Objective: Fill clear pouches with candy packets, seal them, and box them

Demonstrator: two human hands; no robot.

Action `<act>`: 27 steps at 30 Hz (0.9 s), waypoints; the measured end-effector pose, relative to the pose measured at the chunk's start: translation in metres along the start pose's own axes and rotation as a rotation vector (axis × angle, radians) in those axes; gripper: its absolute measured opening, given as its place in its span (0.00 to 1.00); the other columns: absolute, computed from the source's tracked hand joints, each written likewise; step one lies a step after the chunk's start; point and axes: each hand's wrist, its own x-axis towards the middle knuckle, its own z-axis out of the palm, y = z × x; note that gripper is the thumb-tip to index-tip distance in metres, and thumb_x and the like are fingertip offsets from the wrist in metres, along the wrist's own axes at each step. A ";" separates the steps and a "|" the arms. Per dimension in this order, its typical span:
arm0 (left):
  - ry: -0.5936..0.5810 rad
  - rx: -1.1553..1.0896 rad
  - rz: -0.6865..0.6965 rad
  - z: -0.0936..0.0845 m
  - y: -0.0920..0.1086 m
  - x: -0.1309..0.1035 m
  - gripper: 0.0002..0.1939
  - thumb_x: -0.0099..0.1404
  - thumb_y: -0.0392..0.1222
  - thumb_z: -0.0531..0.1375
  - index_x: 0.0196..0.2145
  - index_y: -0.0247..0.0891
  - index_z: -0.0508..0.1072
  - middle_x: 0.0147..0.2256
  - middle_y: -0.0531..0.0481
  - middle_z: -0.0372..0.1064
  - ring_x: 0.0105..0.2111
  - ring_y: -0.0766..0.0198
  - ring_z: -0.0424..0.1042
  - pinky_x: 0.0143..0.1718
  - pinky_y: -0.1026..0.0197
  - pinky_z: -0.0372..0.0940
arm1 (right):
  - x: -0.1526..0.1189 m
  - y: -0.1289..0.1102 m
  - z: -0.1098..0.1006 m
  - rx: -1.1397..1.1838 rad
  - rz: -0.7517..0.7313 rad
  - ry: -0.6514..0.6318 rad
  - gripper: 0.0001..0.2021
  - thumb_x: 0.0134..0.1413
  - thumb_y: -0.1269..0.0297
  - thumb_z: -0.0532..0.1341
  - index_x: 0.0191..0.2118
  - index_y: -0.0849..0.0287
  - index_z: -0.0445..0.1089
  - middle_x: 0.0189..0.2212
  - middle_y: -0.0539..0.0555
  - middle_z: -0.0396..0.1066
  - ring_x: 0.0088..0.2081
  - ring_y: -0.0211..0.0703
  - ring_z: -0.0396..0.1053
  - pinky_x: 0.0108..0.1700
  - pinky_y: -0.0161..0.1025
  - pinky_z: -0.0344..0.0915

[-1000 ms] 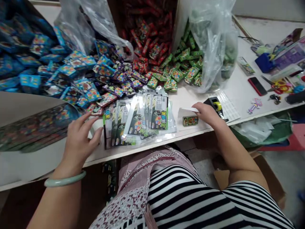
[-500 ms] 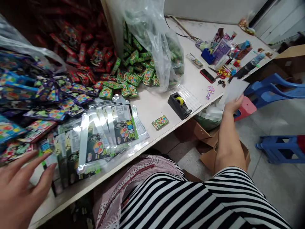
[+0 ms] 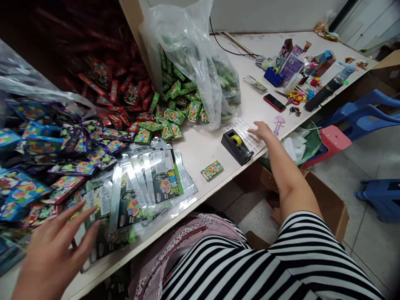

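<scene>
Right hand [image 3: 263, 130], fingers extended and empty, rests on the white label sheet [image 3: 246, 134] just beside the black tape dispenser [image 3: 236, 146]. Left hand [image 3: 51, 254], fingers spread, lies on the clear printed pouches [image 3: 142, 187] at the table's [image 3: 203, 146] near edge.

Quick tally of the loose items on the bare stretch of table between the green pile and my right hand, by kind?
Tape dispenser: 1
Green packet lying alone: 1
White label sheet under the right hand: 1
Red phone: 1
Total: 4
</scene>
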 end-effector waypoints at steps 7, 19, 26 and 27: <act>-0.014 0.076 0.170 0.008 -0.007 0.002 0.15 0.61 0.53 0.58 0.45 0.58 0.75 0.47 0.42 0.76 0.44 0.37 0.75 0.49 0.35 0.65 | 0.017 -0.003 0.011 -0.011 0.118 -0.078 0.16 0.51 0.63 0.65 0.45 0.64 0.75 0.37 0.59 0.78 0.35 0.42 0.72 0.41 0.37 0.65; -0.039 0.024 0.198 0.025 -0.008 0.018 0.14 0.60 0.53 0.60 0.44 0.56 0.77 0.44 0.44 0.78 0.43 0.42 0.77 0.49 0.40 0.66 | -0.012 -0.018 -0.026 0.026 0.032 0.085 0.12 0.54 0.63 0.61 0.43 0.61 0.73 0.44 0.60 0.76 0.43 0.48 0.71 0.44 0.40 0.64; -0.092 -0.278 -0.020 0.038 0.048 0.041 0.23 0.58 0.55 0.64 0.52 0.55 0.74 0.50 0.48 0.76 0.50 0.48 0.75 0.56 0.46 0.67 | -0.136 -0.092 -0.082 0.618 -0.521 0.311 0.12 0.60 0.57 0.57 0.46 0.54 0.66 0.43 0.54 0.72 0.45 0.46 0.72 0.48 0.42 0.67; -0.108 -0.379 -0.066 0.045 0.062 0.047 0.28 0.58 0.55 0.65 0.56 0.55 0.71 0.52 0.48 0.75 0.53 0.49 0.74 0.58 0.45 0.66 | -0.157 -0.108 -0.079 0.755 -0.604 0.161 0.12 0.59 0.55 0.58 0.46 0.53 0.65 0.43 0.53 0.72 0.44 0.45 0.72 0.47 0.41 0.68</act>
